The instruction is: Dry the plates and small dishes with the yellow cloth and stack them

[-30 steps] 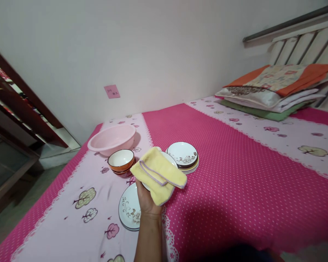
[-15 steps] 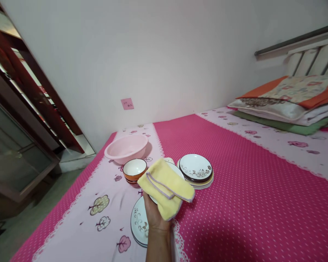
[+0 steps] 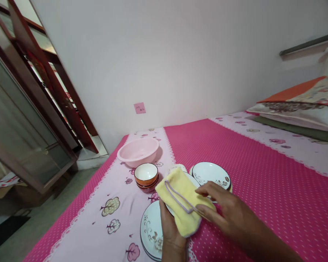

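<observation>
My left hand is closed on the near edge of a white plate, most of which is hidden under a folded yellow cloth with purple stitched edging. From the right, my right hand has its thumb and fingers closed about the right end of the cloth. Below and left of the held plate lies a stack of flowered plates with dark rims. Another stack of plates sits beyond my right fingers, partly covered by them. Orange-brown bowls are stacked to the left of the cloth.
A pink basin rests behind the bowls, near the white wall. All the dishes are on a bed with a pink patterned sheet. Folded bedding and a pillow lie at the far right. A door stands at the left.
My right hand has come in from the right and taken hold of the cloth. The view has turned a little left, so everything appears shifted rightward.
</observation>
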`<control>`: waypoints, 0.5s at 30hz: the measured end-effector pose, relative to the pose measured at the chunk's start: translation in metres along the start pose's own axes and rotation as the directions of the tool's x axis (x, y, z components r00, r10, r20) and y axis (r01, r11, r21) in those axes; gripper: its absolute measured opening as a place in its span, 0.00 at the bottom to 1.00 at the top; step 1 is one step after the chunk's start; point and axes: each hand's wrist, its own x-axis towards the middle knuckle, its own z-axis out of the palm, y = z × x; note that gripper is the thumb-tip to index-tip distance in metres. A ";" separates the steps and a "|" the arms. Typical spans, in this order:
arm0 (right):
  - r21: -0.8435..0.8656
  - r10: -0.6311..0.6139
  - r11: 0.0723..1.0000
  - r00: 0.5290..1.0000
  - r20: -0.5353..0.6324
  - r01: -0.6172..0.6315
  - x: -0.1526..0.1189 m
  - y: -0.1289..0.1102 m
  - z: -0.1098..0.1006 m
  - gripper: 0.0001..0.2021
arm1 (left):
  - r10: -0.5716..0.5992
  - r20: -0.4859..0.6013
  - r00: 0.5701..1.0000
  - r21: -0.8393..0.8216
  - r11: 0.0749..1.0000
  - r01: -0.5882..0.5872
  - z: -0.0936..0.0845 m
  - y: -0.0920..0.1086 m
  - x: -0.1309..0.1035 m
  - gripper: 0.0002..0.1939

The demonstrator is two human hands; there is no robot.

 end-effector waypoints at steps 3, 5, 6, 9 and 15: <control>-0.063 -0.064 0.996 0.995 -0.075 0.060 0.008 0.003 0.030 0.13 | -0.006 -0.053 0.999 0.029 1.000 0.008 0.000 -0.005 0.000 0.31; -0.116 -0.100 0.990 0.987 -0.122 0.086 0.009 0.014 0.044 0.11 | -0.017 -0.095 0.995 0.049 0.999 0.022 0.004 -0.009 0.001 0.28; -0.137 -0.107 0.987 0.986 -0.126 0.090 0.009 0.021 0.047 0.10 | -0.009 -0.116 0.993 0.066 0.998 0.017 0.007 -0.010 0.001 0.28; -0.144 -0.076 0.988 0.990 -0.121 0.058 0.014 0.037 0.040 0.10 | 0.024 -0.217 0.976 0.153 0.988 0.010 0.019 -0.014 0.004 0.27; 0.081 -0.030 0.996 0.993 -0.118 0.040 0.021 0.035 0.009 0.10 | 0.123 -0.275 0.953 0.348 0.937 -0.021 0.028 -0.025 0.014 0.28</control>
